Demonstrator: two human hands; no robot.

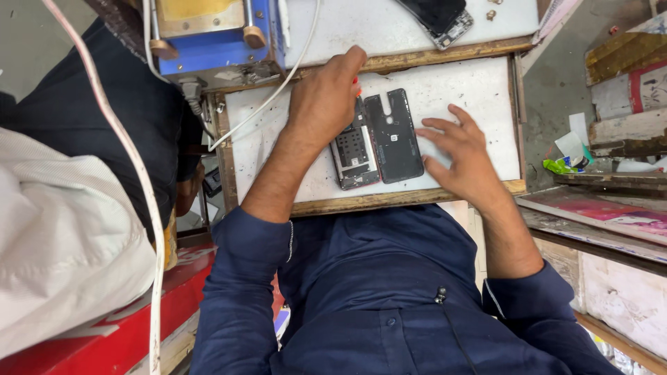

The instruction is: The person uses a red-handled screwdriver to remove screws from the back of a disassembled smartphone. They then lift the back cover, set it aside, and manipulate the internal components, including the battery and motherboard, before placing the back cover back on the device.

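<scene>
Here, left hand (326, 97) is gripping a red tool (357, 86) over an opened phone (354, 153); right hand (462, 156), fingers spread and empty, is steadying its back cover (394, 135) on the worktop (458, 90); careful prying seems next.

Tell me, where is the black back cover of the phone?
In the head view, the black back cover lies flat on the white work board, right beside the opened phone. It sits between the left hand and the right hand.
</scene>
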